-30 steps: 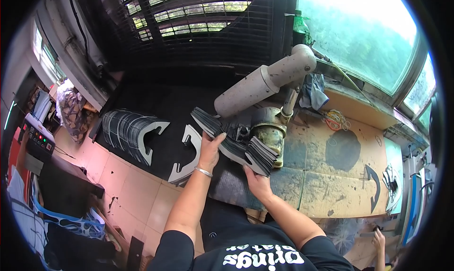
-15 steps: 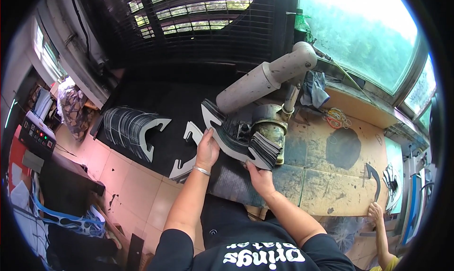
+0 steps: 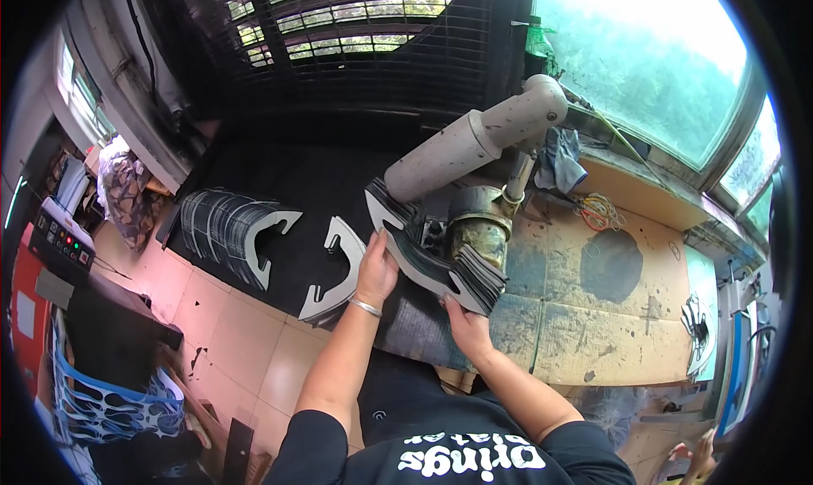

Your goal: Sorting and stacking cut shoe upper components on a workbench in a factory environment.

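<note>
Both my hands grip one stack of curved, hooked sheet pieces (image 3: 423,269), black at the edges with a pale grey top face. My left hand (image 3: 378,269) is closed on its left part, thumb on the pale face. The right hand (image 3: 467,327) pinches the lower right end, where the layers fan apart. Just left of my left hand lies a smaller group of the same C-shaped pieces (image 3: 343,269) on the black surface. Further left, a long row of these pieces (image 3: 229,227) rests on its side.
A grey cylindrical machine arm (image 3: 449,159) and a stained metal cylinder (image 3: 481,222) stand just beyond the stack. Rubber bands (image 3: 600,211) and a grey-blue cloth (image 3: 559,163) are at the back right. A brown board (image 3: 610,332) covers the right side. Another person's hand (image 3: 699,461) shows at lower right.
The held stack has shifted slightly right and tilted a little. At the right, the other person's hand has moved down off the board, and the dark curved piece there is gone.
</note>
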{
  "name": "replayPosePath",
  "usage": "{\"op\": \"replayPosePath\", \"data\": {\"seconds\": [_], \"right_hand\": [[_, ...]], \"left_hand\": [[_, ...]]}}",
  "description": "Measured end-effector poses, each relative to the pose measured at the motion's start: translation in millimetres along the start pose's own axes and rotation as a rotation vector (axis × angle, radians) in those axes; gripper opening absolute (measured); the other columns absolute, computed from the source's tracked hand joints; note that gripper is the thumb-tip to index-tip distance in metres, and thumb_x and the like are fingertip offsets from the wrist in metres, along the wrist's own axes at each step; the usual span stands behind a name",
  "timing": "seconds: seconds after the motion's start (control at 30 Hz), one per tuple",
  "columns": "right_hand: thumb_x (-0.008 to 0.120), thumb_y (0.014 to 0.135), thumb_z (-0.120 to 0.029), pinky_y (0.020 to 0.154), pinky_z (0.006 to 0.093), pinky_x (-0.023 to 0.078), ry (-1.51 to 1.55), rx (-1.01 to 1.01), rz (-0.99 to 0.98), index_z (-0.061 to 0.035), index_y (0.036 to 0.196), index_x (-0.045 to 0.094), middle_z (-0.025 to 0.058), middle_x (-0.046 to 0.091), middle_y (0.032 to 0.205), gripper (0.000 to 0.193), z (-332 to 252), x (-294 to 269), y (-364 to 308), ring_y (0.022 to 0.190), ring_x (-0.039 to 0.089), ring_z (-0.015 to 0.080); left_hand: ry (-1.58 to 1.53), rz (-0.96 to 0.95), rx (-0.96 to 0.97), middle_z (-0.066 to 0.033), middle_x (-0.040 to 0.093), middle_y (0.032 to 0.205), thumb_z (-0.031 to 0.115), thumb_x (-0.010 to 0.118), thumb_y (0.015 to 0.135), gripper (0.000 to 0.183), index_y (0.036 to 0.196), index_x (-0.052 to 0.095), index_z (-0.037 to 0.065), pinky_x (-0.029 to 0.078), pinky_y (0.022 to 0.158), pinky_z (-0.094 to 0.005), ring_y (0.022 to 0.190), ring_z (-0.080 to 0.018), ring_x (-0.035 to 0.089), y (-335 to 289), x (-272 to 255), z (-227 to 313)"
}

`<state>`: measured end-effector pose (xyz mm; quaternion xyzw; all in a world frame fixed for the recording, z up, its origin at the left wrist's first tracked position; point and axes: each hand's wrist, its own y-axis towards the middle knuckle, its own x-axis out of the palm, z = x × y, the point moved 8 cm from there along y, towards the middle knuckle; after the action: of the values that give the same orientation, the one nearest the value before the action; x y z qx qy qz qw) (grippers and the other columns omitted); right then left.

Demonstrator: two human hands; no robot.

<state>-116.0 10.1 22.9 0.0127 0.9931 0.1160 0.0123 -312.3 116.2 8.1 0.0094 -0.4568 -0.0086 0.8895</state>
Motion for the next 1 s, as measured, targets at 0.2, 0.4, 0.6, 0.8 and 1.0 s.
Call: {"op": "replayPosePath", "data": {"seconds": [0.2, 0.4, 0.6, 0.8, 1.0], "right_hand": [[0.060, 0.092, -0.008, 0.074, 0.0282, 0.049, -0.067, -0.170, 0.015, 0.0033, 0.106, 0.062, 0.0073, 0.066, 0.094, 0.019, -32.0, 18.1, 39.5, 0.085, 0.062, 0.0144], [0.061, 0.091, -0.011, 0.074, 0.0311, 0.049, -0.083, -0.089, 0.033, 0.0035, 0.105, 0.064, 0.0085, 0.068, 0.094, 0.020, -18.2, 11.3, 38.9, 0.082, 0.063, 0.0165], [0.061, 0.092, -0.009, 0.073, 0.0292, 0.051, -0.199, -0.115, 0.015, 0.0036, 0.108, 0.062, 0.0079, 0.067, 0.095, 0.020, -20.8, 0.5, 22.1, 0.084, 0.063, 0.0150], [0.058, 0.094, -0.004, 0.076, 0.0300, 0.053, -0.010, 0.005, 0.031, 0.0035, 0.110, 0.060, 0.0067, 0.064, 0.100, 0.018, 9.5, -14.3, 1.7, 0.087, 0.062, 0.0145], [0.059, 0.093, -0.006, 0.078, 0.0301, 0.051, -0.064, -0.007, 0.038, 0.0036, 0.106, 0.062, 0.0062, 0.064, 0.096, 0.016, 9.2, -22.7, -17.3, 0.089, 0.061, 0.0146]], "left_hand": [[0.006, -0.018, 0.067, -0.0098, 0.056, 0.127, 0.024, 0.044, 0.102, 0.031, 0.124, 0.050, 0.003, 0.038, 0.106, -0.0395, 0.120, -0.0234, 0.053, 23.0, 16.4, 30.7], [0.016, -0.002, 0.037, -0.0086, 0.056, 0.123, 0.023, 0.047, 0.102, 0.031, 0.126, 0.048, 0.004, 0.043, 0.101, -0.0360, 0.114, -0.0212, 0.055, 28.6, 19.5, 22.6], [0.053, -0.027, 0.005, -0.0084, 0.057, 0.125, 0.023, 0.045, 0.102, 0.032, 0.127, 0.048, 0.004, 0.042, 0.103, -0.0384, 0.117, -0.0225, 0.055, 19.0, 23.9, 8.9], [0.071, -0.037, -0.019, -0.0064, 0.055, 0.128, 0.023, 0.046, 0.102, 0.036, 0.132, 0.045, 0.004, 0.041, 0.104, -0.0370, 0.118, -0.0213, 0.053, 4.2, 32.1, -6.9], [0.093, 0.025, -0.051, -0.0061, 0.055, 0.127, 0.021, 0.048, 0.101, 0.035, 0.131, 0.046, 0.004, 0.041, 0.103, -0.0357, 0.117, -0.0199, 0.053, -10.6, 25.6, -21.4]]}}
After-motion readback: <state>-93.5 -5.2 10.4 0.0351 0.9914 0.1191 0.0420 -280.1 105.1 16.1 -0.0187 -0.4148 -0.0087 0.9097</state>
